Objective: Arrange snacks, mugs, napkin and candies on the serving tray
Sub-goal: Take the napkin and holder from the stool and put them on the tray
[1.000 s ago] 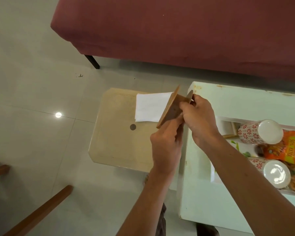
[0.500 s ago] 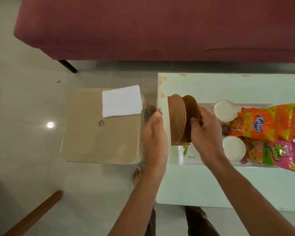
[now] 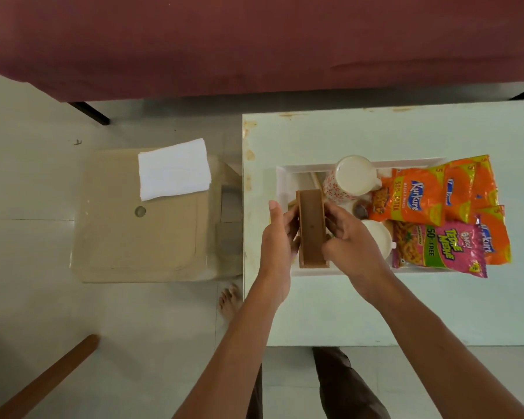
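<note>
Both your hands are on the wooden holder (image 3: 312,228), which you hold over the left end of the white tray (image 3: 285,176); whether it already touches the tray floor cannot be told. Your left hand (image 3: 277,237) presses flat against its left side with the fingers extended, and your right hand (image 3: 350,240) curls around its right side, thumb at the near end. The holder is seen from above, a narrow brown slot between two upright panels. The tray sits on the pale surface (image 3: 406,297). Just right of the holder, a patterned mug (image 3: 353,178) stands at the far side of the tray, and a second mug (image 3: 375,238) sits nearer you, partly hidden by your right hand. A small dark round thing lies between them, too small to identify. Orange snack packs (image 3: 418,195) overlap at the right end of the tray, and a pink pack (image 3: 439,247) lies in front of them, its corner hanging over the tray edge. The white napkins (image 3: 173,169) lie stacked on the beige stool (image 3: 133,237) to the left of the surface, well apart from the tray.
</note>
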